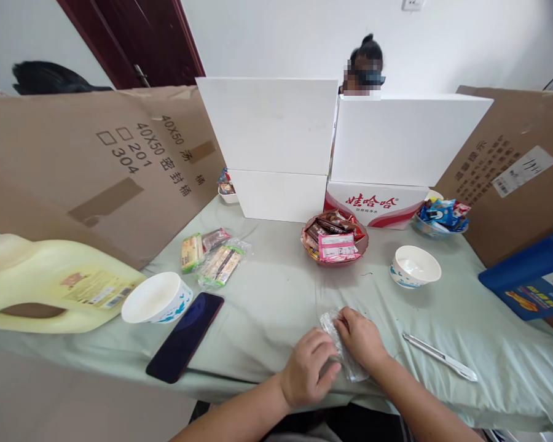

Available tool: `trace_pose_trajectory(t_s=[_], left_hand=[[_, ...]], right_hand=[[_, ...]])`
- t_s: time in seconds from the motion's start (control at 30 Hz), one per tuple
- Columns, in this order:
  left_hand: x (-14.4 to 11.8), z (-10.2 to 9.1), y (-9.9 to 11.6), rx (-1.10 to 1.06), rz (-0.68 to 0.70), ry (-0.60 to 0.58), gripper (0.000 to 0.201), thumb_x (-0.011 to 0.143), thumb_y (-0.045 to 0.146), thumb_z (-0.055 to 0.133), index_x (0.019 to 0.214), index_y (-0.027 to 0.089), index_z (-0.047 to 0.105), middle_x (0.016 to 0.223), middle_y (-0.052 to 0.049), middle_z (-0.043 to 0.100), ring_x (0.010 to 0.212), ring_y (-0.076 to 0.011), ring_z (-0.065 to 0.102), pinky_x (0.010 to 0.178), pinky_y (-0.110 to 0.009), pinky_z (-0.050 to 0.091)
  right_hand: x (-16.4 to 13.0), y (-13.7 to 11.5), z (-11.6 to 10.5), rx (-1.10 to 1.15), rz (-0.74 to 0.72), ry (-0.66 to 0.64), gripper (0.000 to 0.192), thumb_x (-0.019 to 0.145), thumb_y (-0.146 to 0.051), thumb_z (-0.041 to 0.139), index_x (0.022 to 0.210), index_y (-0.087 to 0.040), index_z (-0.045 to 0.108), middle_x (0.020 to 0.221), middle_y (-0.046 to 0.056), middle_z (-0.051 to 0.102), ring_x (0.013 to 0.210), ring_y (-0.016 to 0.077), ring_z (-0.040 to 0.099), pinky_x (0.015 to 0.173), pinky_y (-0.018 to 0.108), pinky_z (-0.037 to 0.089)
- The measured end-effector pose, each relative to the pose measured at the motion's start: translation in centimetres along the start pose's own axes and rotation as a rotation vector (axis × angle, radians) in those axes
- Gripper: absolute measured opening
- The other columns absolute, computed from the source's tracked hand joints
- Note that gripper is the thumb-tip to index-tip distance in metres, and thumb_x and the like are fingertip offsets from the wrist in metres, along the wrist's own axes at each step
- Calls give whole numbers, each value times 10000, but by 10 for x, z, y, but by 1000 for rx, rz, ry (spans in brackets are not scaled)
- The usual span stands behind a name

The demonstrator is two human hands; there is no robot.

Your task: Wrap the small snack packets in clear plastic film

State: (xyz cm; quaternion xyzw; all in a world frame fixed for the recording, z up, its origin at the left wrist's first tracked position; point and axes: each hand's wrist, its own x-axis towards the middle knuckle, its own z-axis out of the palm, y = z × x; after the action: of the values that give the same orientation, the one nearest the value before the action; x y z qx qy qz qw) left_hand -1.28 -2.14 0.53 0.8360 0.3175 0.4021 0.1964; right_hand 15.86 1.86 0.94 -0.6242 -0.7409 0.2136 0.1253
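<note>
From here, R hand (360, 336) pinches the clear plastic pkt (354, 369) on the cloth (262, 276) nr its front edge, L hand (308, 368) curled alongside, can't tell if gripping, so handling looks unfinished, pkt not yet released.

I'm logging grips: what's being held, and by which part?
The right hand appears to hold the clear plastic wrapper near its far end; whether the left hand grips it cannot be told.

Right hand (360, 336) on a clear plastic wrapper (350, 363), left hand (309, 369) at its edge, snack bowl (362, 250) beyond.
</note>
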Motion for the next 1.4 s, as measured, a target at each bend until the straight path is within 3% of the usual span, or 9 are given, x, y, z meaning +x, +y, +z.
trace_pose_trajectory(t_s=[0.07, 0.23, 0.37, 0.43, 0.53, 0.7, 0.83, 1.0, 1.4], left_hand=[[8, -5, -8, 64, -12, 13, 179, 907, 223, 418, 955, 161, 579, 919, -104, 622, 891, -211, 574, 830, -390, 509], [18, 2, -28, 229, 10, -165, 212, 930, 257, 441, 854, 179, 624, 881, -74, 635, 950, -221, 567, 887, -398, 472], [15, 10, -32, 323, -75, -185, 215, 924, 266, 488, 775, 176, 615, 816, -64, 597, 879, -218, 548, 822, -382, 472], [14, 10, -31, 335, -89, -209, 142, 909, 256, 515, 911, 180, 636, 910, -73, 613, 941, -227, 539, 850, -386, 462], [15, 8, -28, 360, -72, -280, 306, 898, 237, 527, 1199, 217, 578, 1181, -85, 596, 1087, -244, 503, 917, -405, 429], [19, 7, -25, 413, -84, -362, 432, 885, 254, 532, 1316, 240, 510, 1322, -72, 538, 1134, -270, 461, 939, -436, 394], [28, 5, -23, 436, -83, -397, 449, 872, 254, 536, 1320, 234, 510, 1295, -83, 544, 1081, -268, 475, 914, -432, 397], [41, 7, -25, 462, -64, -412, 427, 908, 294, 528, 1330, 241, 502, 1289, -74, 555, 1109, -262, 476, 944, -436, 368], [38, 14, -31, 262, 68, -426, 355, 887, 333, 571, 1231, 250, 593, 1334, -46, 576, 1197, -268, 457, 1026, -458, 303]], right_hand=[[1, -1, 1, -27, -10, -3, 134, 926, -249, 443, 862, -208, 552, 880, 44, 671, 775, 172, 624, 652, 265, 353], [2, -2, -2, -45, -18, -27, 105, 914, -246, 473, 947, -196, 559, 911, 68, 680, 807, 192, 643, 657, 271, 374], [-8, 7, -15, 2, 12, -81, 377, 820, -168, 554, 1193, -199, 511, 869, 31, 689, 782, 177, 661, 671, 254, 406], [-18, 15, -21, 42, 40, -121, 467, 784, -149, 563, 1241, -213, 491, 828, 5, 680, 757, 172, 664, 663, 252, 418], [-36, 26, -24, 21, 56, -116, 477, 773, -149, 553, 1242, -227, 503, 854, 5, 669, 746, 172, 663, 654, 262, 443], [-66, 32, -21, -224, -285, 144, 432, 842, -287, 590, 1266, -244, 519, 1236, 106, 584, 1111, 260, 579, 896, 387, 462], [-85, 35, -16, -357, -569, 135, 487, 807, -339, 668, 1267, -256, 533, 1350, 73, 535, 1253, 291, 460, 1015, 441, 379], [-100, 45, -9, -304, -474, 161, 346, 865, -281, 606, 1208, -261, 573, 1168, 62, 628, 1038, 221, 576, 886, 374, 456], [-93, 27, -6, -196, -576, 293, 245, 902, -120, 446, 1029, -226, 626, 1089, 60, 651, 1080, 219, 564, 950, 398, 447]])
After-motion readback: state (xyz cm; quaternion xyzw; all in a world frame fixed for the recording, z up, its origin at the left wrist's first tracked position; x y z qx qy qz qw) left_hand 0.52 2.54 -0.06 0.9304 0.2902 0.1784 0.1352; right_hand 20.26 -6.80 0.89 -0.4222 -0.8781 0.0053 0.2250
